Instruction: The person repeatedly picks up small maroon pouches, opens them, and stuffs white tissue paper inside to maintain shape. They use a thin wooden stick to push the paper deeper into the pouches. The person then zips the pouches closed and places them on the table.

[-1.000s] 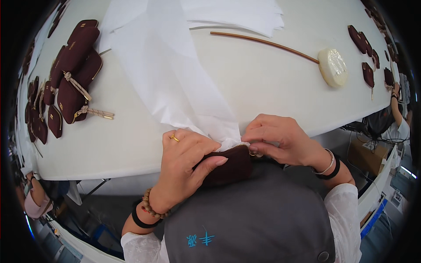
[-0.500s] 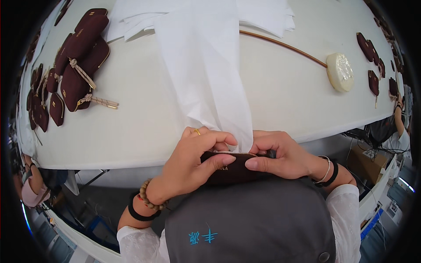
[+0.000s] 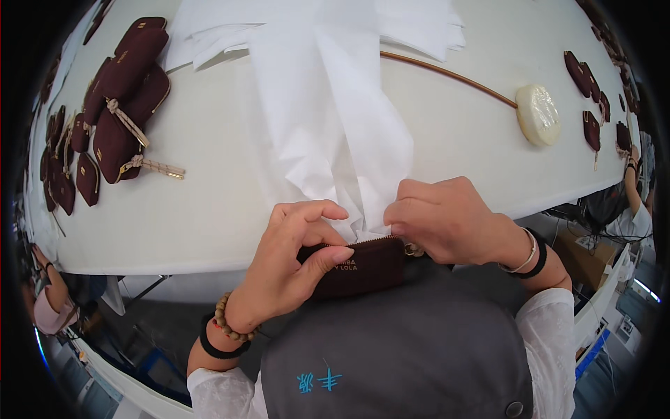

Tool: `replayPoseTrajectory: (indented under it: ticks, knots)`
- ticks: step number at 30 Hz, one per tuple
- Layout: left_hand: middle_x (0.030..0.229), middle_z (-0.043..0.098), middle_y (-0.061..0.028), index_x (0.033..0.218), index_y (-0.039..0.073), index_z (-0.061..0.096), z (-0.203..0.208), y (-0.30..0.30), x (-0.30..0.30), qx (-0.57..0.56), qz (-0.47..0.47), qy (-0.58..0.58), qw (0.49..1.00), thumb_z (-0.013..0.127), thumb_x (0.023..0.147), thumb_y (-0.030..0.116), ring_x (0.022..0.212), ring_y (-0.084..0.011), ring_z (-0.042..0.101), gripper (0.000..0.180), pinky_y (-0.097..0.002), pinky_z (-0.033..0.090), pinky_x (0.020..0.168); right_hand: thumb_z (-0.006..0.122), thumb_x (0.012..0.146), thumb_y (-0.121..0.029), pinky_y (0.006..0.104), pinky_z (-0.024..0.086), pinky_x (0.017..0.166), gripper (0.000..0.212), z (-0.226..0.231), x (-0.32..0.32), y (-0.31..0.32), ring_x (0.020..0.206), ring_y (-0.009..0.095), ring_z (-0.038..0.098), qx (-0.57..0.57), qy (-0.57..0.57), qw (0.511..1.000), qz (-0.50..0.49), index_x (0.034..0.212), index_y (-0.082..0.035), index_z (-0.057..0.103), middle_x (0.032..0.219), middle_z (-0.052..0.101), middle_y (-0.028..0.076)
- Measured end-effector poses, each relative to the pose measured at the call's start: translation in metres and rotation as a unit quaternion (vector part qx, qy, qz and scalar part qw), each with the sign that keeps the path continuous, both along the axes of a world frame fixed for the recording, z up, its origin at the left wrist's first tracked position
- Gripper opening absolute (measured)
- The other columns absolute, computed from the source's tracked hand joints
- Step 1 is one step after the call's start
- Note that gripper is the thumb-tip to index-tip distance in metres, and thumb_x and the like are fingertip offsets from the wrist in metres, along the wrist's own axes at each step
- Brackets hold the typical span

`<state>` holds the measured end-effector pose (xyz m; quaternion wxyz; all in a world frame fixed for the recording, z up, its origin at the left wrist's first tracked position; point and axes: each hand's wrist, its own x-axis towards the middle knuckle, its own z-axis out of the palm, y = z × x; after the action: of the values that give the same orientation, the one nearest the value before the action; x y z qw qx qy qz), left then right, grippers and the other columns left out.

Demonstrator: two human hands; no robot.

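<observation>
A dark maroon zip pouch (image 3: 366, 269) with pale lettering hangs at the table's near edge, close to my apron. My left hand (image 3: 296, 244) grips its left side, thumb on the front face and fingers behind the zip edge. White tissue paper (image 3: 335, 140) runs from the far side down into the pouch's open top. At the right end of the zip, my right hand (image 3: 440, 216) pinches the paper's edge with curled fingers. Just below those fingers, a small braided cord piece (image 3: 414, 249) shows at the pouch's corner.
A heap of maroon pouches (image 3: 132, 70), some with braided cord pulls, lies at the left. More pouches (image 3: 592, 129) sit at the far right. A wrapped pale pad (image 3: 538, 116) on a brown rod (image 3: 453, 73) rests right of the paper. Other people's arms show at both sides.
My right hand has lifted off the pouch's front and moved up onto the paper, fingers now curled. The paper's lower right edge bulges further right. My left hand keeps hold of the pouch.
</observation>
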<state>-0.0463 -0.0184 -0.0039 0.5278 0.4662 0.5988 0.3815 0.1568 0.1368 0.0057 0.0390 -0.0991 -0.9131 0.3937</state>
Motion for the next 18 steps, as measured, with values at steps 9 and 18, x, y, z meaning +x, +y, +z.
replayPoseTrajectory:
  ticks: [9, 18]
  knots:
    - [0.096, 0.071, 0.0001, 0.109, 0.009, 0.065, -0.005, -0.002, -0.023, 0.140, -0.027, 0.170, 0.975, 0.064, 0.089, 0.011, 0.093, -0.0177, 0.056, 0.020, -0.0319, 0.032, 0.090, 0.065, 0.092, -0.022, 0.0231, 0.035, 0.055, 0.021, 0.003, 0.010, -0.012, 0.063, 0.004, 0.042, -0.467, -0.126, 0.866, -0.124, 0.090, -0.001, 0.066, 0.068, 0.052, -0.004]
    - [0.103, 0.069, -0.0028, 0.102, 0.011, 0.068, -0.024, -0.006, -0.041, 0.213, -0.062, 0.293, 0.930, 0.062, 0.066, -0.008, 0.081, -0.0176, 0.056, 0.041, -0.0295, 0.038, 0.075, 0.060, 0.095, -0.020, 0.0230, 0.040, 0.061, 0.021, -0.002, 0.012, -0.001, 0.068, 0.005, 0.047, -0.487, -0.101, 0.859, -0.125, 0.087, 0.000, 0.064, 0.072, 0.056, -0.002]
